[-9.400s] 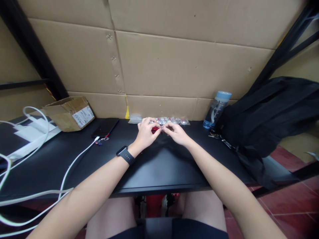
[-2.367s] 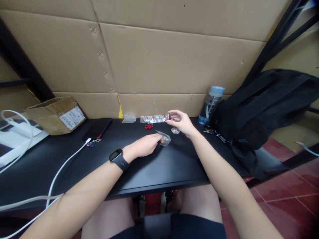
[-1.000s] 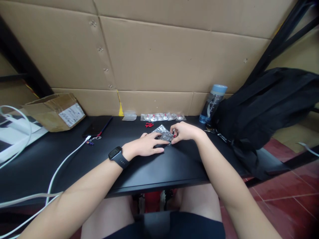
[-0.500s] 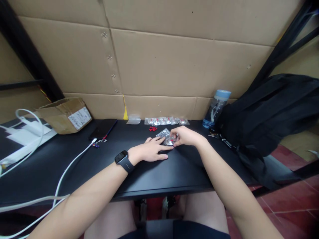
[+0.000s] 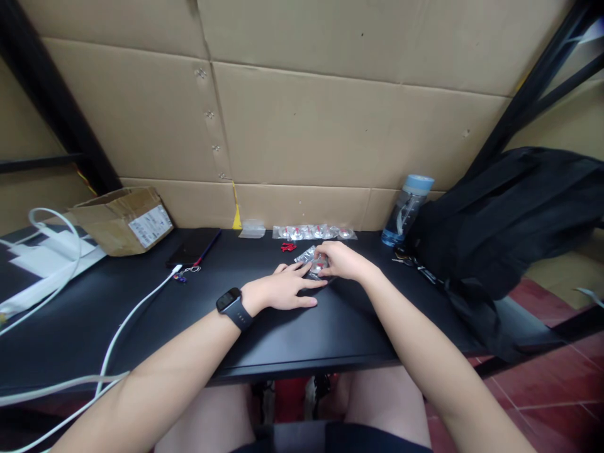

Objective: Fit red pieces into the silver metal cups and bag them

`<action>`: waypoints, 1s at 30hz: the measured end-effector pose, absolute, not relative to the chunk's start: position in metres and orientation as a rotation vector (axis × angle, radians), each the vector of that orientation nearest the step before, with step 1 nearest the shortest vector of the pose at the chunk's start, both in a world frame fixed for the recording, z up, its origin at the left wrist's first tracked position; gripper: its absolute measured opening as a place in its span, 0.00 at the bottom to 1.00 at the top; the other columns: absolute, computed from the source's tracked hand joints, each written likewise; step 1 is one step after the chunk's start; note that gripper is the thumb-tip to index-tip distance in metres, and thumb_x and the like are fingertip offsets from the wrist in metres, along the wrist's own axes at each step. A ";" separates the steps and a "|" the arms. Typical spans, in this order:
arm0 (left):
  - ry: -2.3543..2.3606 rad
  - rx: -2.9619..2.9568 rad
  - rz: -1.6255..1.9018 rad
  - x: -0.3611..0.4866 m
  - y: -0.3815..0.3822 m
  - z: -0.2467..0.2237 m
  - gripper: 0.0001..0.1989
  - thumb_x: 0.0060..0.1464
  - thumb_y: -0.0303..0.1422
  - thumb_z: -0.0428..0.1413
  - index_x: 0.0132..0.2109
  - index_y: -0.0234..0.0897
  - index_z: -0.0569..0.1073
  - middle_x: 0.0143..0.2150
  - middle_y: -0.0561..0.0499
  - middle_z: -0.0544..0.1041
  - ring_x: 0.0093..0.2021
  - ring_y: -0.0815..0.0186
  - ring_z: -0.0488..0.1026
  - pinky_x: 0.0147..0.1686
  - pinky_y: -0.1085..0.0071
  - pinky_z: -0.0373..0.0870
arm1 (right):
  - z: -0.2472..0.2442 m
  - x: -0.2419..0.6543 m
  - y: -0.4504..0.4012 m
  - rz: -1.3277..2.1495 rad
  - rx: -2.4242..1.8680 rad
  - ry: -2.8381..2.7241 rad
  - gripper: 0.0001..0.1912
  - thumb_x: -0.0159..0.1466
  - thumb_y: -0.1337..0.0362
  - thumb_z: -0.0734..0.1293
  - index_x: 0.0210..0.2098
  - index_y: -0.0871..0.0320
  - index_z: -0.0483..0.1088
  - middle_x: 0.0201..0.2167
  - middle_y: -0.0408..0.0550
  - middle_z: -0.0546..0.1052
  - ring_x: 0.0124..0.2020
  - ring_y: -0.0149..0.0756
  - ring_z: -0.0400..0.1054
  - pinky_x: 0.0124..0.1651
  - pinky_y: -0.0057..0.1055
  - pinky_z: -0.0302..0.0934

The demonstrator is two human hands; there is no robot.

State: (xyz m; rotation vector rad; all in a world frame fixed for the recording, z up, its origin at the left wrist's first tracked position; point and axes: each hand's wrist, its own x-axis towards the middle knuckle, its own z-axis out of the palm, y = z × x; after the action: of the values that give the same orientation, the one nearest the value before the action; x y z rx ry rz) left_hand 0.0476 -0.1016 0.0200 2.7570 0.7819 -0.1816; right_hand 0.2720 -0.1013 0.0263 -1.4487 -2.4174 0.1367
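Note:
A small clear plastic packet with a round, shiny item and a red bit in it lies on the black table. My left hand rests flat, fingers spread, its fingertips at the packet's left edge. Curled over the packet's right side, my right hand pinches it with thumb and fingers, which partly cover it. Just behind my left fingertips is another crinkled clear packet. Several small red pieces form a little pile further back. Similar packets with red bits make a row along the cardboard wall.
A clear plastic piece lies left of the row. Further left are a dark phone, a white cable and a cardboard box. To the right stand a blue-lidded bottle and a black backpack.
My right hand has shifted slightly left over the packet, covering more of it. My left hand stays almost in place. The view has tilted a little.

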 end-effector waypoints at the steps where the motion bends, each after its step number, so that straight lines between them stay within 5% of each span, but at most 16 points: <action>1: 0.782 2.757 -0.185 0.048 -0.102 0.020 0.30 0.66 0.54 0.50 0.72 0.65 0.57 0.79 0.47 0.43 0.77 0.40 0.39 0.66 0.33 0.46 | 0.024 0.272 -0.100 0.105 -1.460 -2.416 0.17 0.54 0.67 0.78 0.42 0.59 0.75 0.39 0.48 0.77 0.38 0.36 0.70 0.38 0.27 0.56; 8: 0.794 2.758 -0.186 0.048 -0.102 0.021 0.30 0.66 0.54 0.50 0.72 0.64 0.57 0.79 0.46 0.41 0.77 0.40 0.39 0.66 0.34 0.45 | 0.015 0.269 -0.101 -0.002 -1.608 -2.357 0.14 0.62 0.64 0.73 0.47 0.53 0.73 0.48 0.49 0.74 0.44 0.39 0.71 0.36 0.28 0.56; 30: 0.819 2.715 -0.131 0.045 -0.096 0.022 0.25 0.65 0.54 0.50 0.67 0.64 0.66 0.78 0.48 0.49 0.76 0.38 0.40 0.66 0.31 0.43 | 0.014 0.266 -0.094 0.011 -1.771 -2.189 0.09 0.63 0.65 0.72 0.43 0.55 0.75 0.44 0.52 0.78 0.44 0.41 0.72 0.42 0.29 0.59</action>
State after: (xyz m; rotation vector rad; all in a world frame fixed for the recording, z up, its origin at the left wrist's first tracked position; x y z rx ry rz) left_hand 0.0454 -0.0955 0.0223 2.7146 0.8187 -0.1312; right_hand 0.2664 -0.0939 0.0137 -1.7708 -2.1894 0.0114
